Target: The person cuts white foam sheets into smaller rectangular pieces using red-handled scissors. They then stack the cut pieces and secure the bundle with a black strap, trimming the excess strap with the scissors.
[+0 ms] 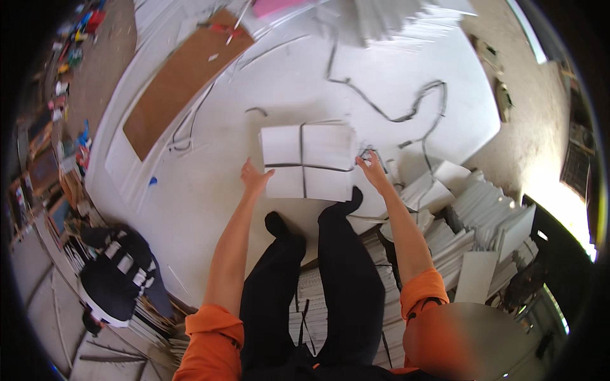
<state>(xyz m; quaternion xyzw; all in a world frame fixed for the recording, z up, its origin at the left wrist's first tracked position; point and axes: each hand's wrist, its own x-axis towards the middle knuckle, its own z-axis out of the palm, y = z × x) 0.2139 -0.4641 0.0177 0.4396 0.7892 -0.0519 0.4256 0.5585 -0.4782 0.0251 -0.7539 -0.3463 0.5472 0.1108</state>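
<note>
- Head view, middle: a bundle of white sheets, crossed by dark straps, lies flat on the broad white surface, just in front of the person's feet.
- Head view, hands: the left hand is spread wide, thumb at the bundle's left edge; the right hand is curled beside the right edge near a dark tangle, its grip unclear.
- Head view, surface: a brown board lies far left; a dark cord winds across the right.
- Head view, room: stacked white sheets crowd the right, mixed clutter lines the left, and bright light enters at right.
</note>
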